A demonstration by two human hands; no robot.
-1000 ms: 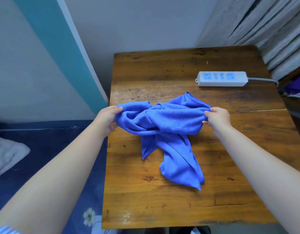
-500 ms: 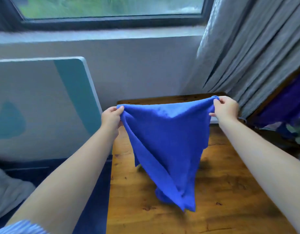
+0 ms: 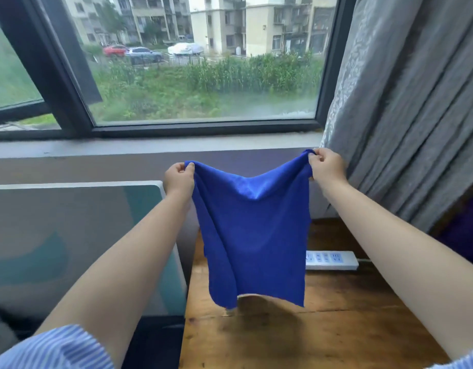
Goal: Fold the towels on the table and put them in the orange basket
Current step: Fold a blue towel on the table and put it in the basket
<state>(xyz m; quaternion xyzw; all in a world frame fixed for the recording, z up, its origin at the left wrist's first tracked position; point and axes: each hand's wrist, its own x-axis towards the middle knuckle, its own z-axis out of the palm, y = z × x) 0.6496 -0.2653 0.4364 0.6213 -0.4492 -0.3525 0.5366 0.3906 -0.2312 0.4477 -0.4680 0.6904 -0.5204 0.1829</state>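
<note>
A: The fingers [image 3: 188,166] of the left hand [image 3: 179,179] are pinched shut on the top left corner of the blue towel [image 3: 252,235]. The right hand [image 3: 326,166] does the same on the top right corner, thumb and fingertips closed over a small bunched fold of cloth.

B: Where does the towel sit relative to the wooden table [image 3: 336,328]?

A: Above it, lifted clear. It hangs flat between the two hands, its top edge sagging in the middle, and its bottom edge is off the tabletop near the table's left edge. A dark shadow lies on the wood just beneath it.

B: Is it level?

A: Not quite. The right corner is held a little higher than the left, and the left side shows long vertical creases.

B: Anything else on the table?

A: A white power strip [image 3: 332,260] with blue sockets lies toward the far edge, partly hidden behind the towel's right side.

B: And around it?

A: A grey curtain [image 3: 406,107] hangs past the far right corner, just beside the right hand. A window [image 3: 203,62] with a dark frame fills the wall beyond the far edge. A grey and teal panel [image 3: 83,235] stands against the table's left edge. A striped blue sleeve [image 3: 57,347] shows on the left arm.
</note>
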